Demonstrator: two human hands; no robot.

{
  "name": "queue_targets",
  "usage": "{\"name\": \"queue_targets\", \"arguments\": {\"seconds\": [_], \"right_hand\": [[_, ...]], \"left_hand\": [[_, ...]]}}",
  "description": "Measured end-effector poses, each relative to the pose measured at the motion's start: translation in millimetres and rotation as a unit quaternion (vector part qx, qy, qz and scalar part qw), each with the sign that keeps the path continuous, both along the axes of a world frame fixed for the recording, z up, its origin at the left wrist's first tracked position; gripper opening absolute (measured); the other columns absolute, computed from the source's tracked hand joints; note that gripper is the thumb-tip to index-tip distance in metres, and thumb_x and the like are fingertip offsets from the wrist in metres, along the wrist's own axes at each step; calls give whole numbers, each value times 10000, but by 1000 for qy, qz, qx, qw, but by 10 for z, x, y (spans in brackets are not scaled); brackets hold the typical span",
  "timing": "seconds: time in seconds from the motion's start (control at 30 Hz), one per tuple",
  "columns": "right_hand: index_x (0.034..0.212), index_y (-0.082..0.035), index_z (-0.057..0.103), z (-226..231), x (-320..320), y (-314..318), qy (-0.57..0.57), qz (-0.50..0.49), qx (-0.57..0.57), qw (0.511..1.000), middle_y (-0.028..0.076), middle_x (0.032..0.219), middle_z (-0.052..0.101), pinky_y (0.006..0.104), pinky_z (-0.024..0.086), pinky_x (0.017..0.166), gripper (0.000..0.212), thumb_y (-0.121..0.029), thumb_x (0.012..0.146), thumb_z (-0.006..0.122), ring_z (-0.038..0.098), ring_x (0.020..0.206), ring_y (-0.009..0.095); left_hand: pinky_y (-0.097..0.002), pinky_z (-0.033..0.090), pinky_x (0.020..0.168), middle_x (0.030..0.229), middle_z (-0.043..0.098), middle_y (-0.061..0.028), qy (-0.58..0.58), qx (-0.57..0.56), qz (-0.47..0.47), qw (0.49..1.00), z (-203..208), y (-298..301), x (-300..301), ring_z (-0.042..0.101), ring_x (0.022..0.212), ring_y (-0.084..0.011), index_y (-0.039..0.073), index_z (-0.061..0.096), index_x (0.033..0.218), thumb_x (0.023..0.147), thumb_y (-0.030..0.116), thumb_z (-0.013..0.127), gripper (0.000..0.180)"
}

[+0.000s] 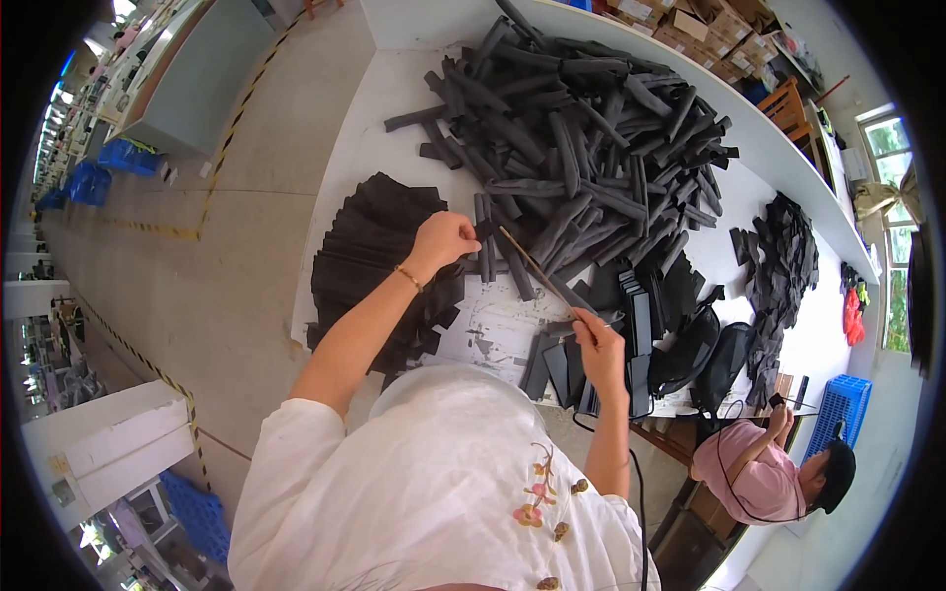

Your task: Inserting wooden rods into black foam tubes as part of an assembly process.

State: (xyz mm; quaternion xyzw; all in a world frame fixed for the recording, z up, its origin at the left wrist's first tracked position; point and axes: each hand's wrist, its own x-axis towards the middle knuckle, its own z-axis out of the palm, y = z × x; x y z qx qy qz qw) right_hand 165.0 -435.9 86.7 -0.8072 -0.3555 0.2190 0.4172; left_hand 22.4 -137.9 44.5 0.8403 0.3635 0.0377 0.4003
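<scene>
My left hand (pixel 445 242) is closed, its fingertips pinching a small black fabric piece (pixel 484 230) above the white table (pixel 340 163). My right hand (pixel 599 347) is wrapped round the lower end of a thin brownish stick (pixel 537 268), which slants up and left. Its far tip comes close to the black piece; whether it touches or enters it I cannot tell. Beyond both hands lies a large heap of narrow dark grey fabric tubes (pixel 567 148). Beneath my left forearm spreads a fanned stack of black fabric pieces (pixel 370 241).
Black padded pouches (pixel 687 353) and flat dark panels (pixel 564 366) lie right of my right hand. Another pile of black pieces (pixel 783 276) is farther right. A co-worker in a pink shirt (pixel 754 473) sits beside a blue crate (pixel 841 414). A raised white ledge (pixel 690 74) borders the table's far side.
</scene>
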Motion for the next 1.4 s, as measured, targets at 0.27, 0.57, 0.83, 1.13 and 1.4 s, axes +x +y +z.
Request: {"name": "queue_targets", "arguments": {"seconds": [0.27, 0.57, 0.83, 1.13, 1.4], "right_hand": [[1031, -94, 676, 642, 207, -187, -183, 86, -48, 978, 102, 700, 561, 343, 447, 543, 189, -146, 853, 636, 574, 598, 273], [1077, -109, 643, 481, 111, -223, -213, 152, -36, 965, 122, 765, 614, 377, 479, 567, 224, -142, 858, 611, 605, 647, 321], [1070, -26, 597, -121, -490, 101, 292, 106, 69, 948, -41, 642, 483, 209, 328, 506, 200, -157, 966, 487, 407, 559, 40], [1149, 0, 562, -29, -1061, 418, 94, 88, 103, 986, 68, 640, 537, 281, 432, 549, 236, -108, 951, 495, 507, 580, 121], [1117, 13, 575, -25, -1128, 134, 74, 108, 27, 991, 163, 652, 566, 323, 444, 536, 225, -120, 950, 503, 552, 544, 201]], "left_hand": [[-315, 471, 656, 685, 630, -39, -63, 49, -81, 993, 322, -201, -71, 590, 704, -196, 63, 656, 718, 630, 191, 787, 204], [-372, 440, 777, 794, 649, 8, -216, 163, -215, 938, 562, -551, 3, 569, 901, -228, 123, 692, 732, 630, 162, 736, 118], [-408, 360, 986, 1254, 467, -103, -443, 207, 99, 867, 1135, -1057, -280, 428, 1175, -288, 108, 551, 1201, 695, 204, 779, 564], [-401, 543, 791, 794, 651, -86, -510, -584, 307, 553, 400, -1236, -360, 651, 784, -248, 29, 627, 1039, 831, 166, 715, 263], [-363, 544, 693, 797, 640, -80, -509, -553, 341, 565, 525, -1079, -418, 627, 711, -199, 16, 629, 1020, 837, 174, 712, 255]]}}
